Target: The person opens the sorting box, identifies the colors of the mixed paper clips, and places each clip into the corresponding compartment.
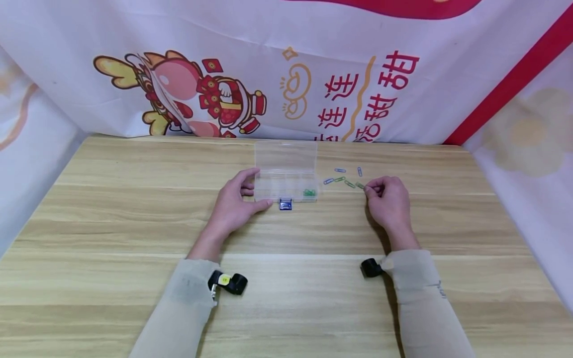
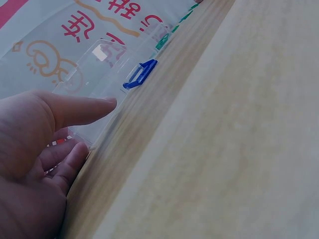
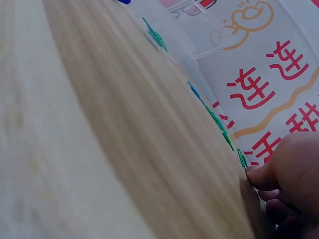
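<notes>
A clear plastic compartment box (image 1: 270, 187) lies on the table with its lid (image 1: 285, 155) raised at the back and a blue latch (image 1: 285, 204) at the front. My left hand (image 1: 235, 201) grips the box's left end, thumb along the front edge and fingers at the side. Several green paper clips (image 1: 309, 192) are in the front right compartment. To the right of the box, my right hand (image 1: 389, 199) pinches the end of a green paper clip (image 3: 242, 158) at the table surface, between thumb and index finger.
Loose on the wooden table (image 1: 286, 298), between box and right hand, lie blue paper clips (image 1: 340, 170) and green paper clips (image 1: 349, 184). A printed cloth (image 1: 268, 99) hangs along the table's back edge, behind the raised lid.
</notes>
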The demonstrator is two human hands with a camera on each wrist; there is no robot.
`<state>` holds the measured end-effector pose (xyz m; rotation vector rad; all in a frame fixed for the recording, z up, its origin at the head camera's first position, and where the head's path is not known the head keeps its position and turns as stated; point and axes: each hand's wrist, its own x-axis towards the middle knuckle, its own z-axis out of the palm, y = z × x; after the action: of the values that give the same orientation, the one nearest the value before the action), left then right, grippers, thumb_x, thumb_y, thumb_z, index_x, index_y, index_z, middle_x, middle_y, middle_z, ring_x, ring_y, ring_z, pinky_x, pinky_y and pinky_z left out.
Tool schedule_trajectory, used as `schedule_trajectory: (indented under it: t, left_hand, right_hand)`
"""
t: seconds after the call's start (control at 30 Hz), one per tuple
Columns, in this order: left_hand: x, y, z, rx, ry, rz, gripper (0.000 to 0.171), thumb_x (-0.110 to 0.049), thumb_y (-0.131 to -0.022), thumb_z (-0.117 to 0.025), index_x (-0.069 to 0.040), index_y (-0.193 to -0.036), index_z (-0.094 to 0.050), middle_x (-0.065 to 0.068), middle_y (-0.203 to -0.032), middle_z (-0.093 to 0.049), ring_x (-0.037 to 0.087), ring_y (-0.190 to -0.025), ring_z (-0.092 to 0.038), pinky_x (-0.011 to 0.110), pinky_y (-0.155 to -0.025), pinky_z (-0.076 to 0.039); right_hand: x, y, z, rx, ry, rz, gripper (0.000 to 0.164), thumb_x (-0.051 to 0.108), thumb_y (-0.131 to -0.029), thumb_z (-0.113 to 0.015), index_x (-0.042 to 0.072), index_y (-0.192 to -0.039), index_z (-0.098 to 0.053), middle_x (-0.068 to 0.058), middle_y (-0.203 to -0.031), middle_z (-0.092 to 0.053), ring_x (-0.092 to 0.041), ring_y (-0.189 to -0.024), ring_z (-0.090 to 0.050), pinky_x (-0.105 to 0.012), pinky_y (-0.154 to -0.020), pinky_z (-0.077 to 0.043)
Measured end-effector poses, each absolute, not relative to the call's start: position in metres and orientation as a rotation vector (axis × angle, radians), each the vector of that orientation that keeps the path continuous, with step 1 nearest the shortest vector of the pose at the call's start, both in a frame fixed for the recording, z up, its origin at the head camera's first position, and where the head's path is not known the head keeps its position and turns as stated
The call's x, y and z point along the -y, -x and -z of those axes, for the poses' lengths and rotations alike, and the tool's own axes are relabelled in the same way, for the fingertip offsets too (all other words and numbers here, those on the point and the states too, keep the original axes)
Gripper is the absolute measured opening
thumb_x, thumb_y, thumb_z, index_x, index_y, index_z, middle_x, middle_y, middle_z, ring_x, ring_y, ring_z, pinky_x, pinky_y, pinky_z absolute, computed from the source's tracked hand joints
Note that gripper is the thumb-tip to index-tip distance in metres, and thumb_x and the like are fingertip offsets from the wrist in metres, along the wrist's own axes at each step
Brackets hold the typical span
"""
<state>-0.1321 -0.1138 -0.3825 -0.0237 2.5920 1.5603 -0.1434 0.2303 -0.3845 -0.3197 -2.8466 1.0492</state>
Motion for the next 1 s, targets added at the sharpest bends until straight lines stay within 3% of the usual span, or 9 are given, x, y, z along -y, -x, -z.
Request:
schedule_trajectory:
  t: [0.37,0.73,1.0]
  left_hand:
    - [0.1142,0.1333,0.3828,-2.590,0.021,-1.560,0.081,-0.018,-0.090,-0.089,-0.020,-0.160,-0.050,0.015,-0.141,-0.060,0.033,-0.128,-0.059,0.049,-0.115,-0.050]
    - [0.1158,0.1340,0.3833,-2.593,0.021,-1.552,0.081,-0.019,-0.090,-0.089,-0.020,-0.161,-0.049,0.015,-0.142,-0.060,0.034,-0.128,-0.059,0.049,-0.115,-0.050]
    - [0.1149,0.1334,0.3840,-2.600,0.010,-1.552,0.081,-0.018,-0.090,-0.089,-0.019,-0.160,-0.050,0.015,-0.140,-0.061,0.034,-0.128,-0.059,0.049,-0.115,-0.050]
  right_hand:
    - [-0.2316,0.1452,0.3854,2.808,0.329,-1.070,0.022,0.017,-0.106,-0.065,0.003,-0.119,-0.075,-0.016,-0.117,-0.063,-0.030,-0.102,-0.058,-0.032,-0.084,-0.044]
    - [-0.2294,0.1456,0.3844,2.894,0.262,-0.999,0.023,0.017,-0.110,-0.057,0.000,-0.118,-0.070,-0.019,-0.119,-0.060,-0.033,-0.108,-0.055,-0.045,-0.094,-0.047]
    - [-0.2288,0.1444,0.3785,2.792,0.326,-1.238,0.027,0.019,-0.114,-0.050,0.001,-0.130,-0.062,-0.019,-0.124,-0.061,-0.031,-0.112,-0.056,-0.039,-0.095,-0.048]
